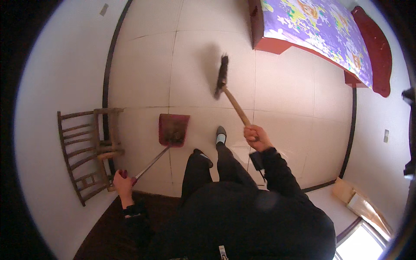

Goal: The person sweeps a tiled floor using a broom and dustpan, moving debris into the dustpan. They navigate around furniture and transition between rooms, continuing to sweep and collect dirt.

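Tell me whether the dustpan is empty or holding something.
Not empty: a dark clump lies inside the red dustpan, near its handle; what it is, I cannot tell.

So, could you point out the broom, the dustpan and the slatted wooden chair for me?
Broom (234, 103): head view, on its wooden handle.
Dustpan (174, 118): head view, on the front edge of its reddish pan.
Slatted wooden chair (84, 162): head view, on one of its slats.

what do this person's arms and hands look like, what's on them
Both the left hand and right hand are ungloved. The left sleeve and right sleeve are long and black. A dark, flat, boxy item with a thin cord sits by the right cuff.
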